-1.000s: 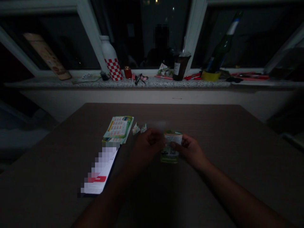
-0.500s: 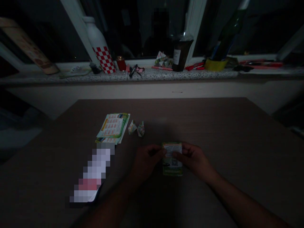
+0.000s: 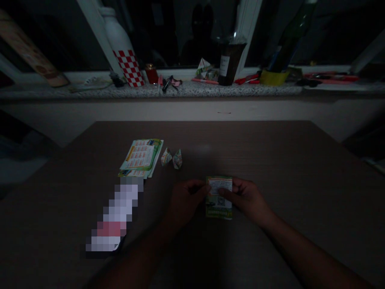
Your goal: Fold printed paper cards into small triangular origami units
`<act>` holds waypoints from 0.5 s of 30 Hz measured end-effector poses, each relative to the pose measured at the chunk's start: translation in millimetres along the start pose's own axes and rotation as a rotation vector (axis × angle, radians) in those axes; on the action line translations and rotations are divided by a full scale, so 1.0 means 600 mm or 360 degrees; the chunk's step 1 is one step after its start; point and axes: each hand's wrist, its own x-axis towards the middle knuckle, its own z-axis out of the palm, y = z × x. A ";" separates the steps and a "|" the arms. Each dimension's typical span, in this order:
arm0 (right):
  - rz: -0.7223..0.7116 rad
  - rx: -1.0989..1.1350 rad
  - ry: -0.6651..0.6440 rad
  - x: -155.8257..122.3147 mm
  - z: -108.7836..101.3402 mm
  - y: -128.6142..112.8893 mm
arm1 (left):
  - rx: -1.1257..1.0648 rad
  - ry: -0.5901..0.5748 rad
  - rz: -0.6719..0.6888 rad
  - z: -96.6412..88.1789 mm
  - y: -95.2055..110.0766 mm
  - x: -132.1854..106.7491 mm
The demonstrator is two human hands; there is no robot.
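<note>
In dim light I hold a small green and white printed paper [image 3: 219, 198] over the brown table [image 3: 285, 172] with both hands. My left hand [image 3: 185, 200] pinches its left edge with thumb and fingers closed. My right hand [image 3: 245, 197] grips the right edge, thumb lying across the paper's front. Two small folded paper shapes [image 3: 172, 157] lie just beyond my left hand. A stack of green printed leaflets [image 3: 141, 157] sits to the left of them.
A long white card [image 3: 116, 218] lies at the near left of the table. The stone window sill [image 3: 90, 91] behind holds a red-checked white bottle [image 3: 124, 52], a dark jar [image 3: 228, 60], a green bottle [image 3: 290, 38], yellow tape, pens and clips.
My hands and the paper have come a little nearer to me over the table, and my view has tipped downward. The grip on the paper is unchanged.
</note>
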 end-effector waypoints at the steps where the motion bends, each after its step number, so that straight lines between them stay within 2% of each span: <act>1: -0.0004 -0.0007 0.0004 0.000 0.000 0.000 | 0.0002 0.0005 -0.0004 0.001 0.001 0.000; 15: 0.0029 0.0006 0.0003 0.002 -0.002 0.003 | 0.0030 0.0019 -0.0037 0.002 0.004 -0.003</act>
